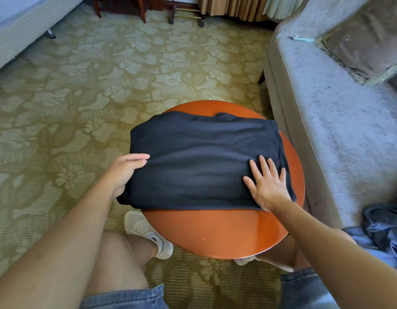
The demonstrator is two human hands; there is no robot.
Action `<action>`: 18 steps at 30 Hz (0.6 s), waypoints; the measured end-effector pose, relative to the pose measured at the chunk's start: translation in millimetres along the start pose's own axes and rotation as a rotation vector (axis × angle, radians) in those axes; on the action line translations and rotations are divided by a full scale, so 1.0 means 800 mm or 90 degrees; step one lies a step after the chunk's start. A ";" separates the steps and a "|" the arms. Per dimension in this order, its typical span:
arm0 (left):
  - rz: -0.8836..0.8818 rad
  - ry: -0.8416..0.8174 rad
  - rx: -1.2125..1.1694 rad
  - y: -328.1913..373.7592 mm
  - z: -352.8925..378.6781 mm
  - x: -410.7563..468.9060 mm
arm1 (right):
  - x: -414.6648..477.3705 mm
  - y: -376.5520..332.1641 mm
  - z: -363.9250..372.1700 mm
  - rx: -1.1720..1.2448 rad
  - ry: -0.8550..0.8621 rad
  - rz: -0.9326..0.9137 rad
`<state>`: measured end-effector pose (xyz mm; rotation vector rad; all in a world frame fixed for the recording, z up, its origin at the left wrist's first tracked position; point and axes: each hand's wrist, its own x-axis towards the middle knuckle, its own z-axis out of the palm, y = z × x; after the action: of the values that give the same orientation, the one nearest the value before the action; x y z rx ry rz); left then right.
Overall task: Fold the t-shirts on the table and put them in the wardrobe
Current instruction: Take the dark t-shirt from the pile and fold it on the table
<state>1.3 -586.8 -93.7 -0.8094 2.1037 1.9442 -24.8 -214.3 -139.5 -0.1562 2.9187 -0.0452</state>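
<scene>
A dark navy t-shirt (199,161), folded into a rough rectangle, lies on the round orange-brown wooden table (217,233) and overhangs its left edge. My left hand (124,170) grips the shirt's left edge, thumb on top and fingers under the cloth. My right hand (266,186) rests flat on the shirt's near right corner with its fingers spread. No wardrobe is in view.
A grey sofa (331,121) with a brown cushion (366,41) stands right of the table; crumpled blue cloth (384,228) lies at its near end. A bed corner (19,27) is at the far left. Patterned carpet (81,97) spreads beyond the table. My knees and white shoes sit under the table's near edge.
</scene>
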 end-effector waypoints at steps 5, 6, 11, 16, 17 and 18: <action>-0.029 -0.085 -0.173 0.030 -0.037 -0.018 | -0.004 -0.049 0.004 -0.014 0.028 -0.015; -0.019 -0.098 -0.169 0.038 -0.044 -0.022 | -0.003 -0.059 0.005 -0.015 0.028 -0.020; 0.035 -0.127 -0.027 0.079 -0.053 -0.038 | -0.002 -0.087 -0.001 0.000 0.004 -0.025; 0.137 -0.033 0.089 0.131 0.003 -0.050 | -0.027 -0.081 -0.015 0.169 0.210 -0.043; 0.161 -0.036 0.100 0.139 0.020 -0.052 | -0.030 -0.075 -0.018 0.260 0.234 -0.022; 0.186 -0.042 0.116 0.145 0.040 -0.054 | -0.029 -0.068 -0.022 0.374 0.235 0.016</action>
<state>-27.0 -543.6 23.6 -0.4170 2.4275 1.8382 -0.4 -265.2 -115.4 -0.0110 3.1056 -1.0093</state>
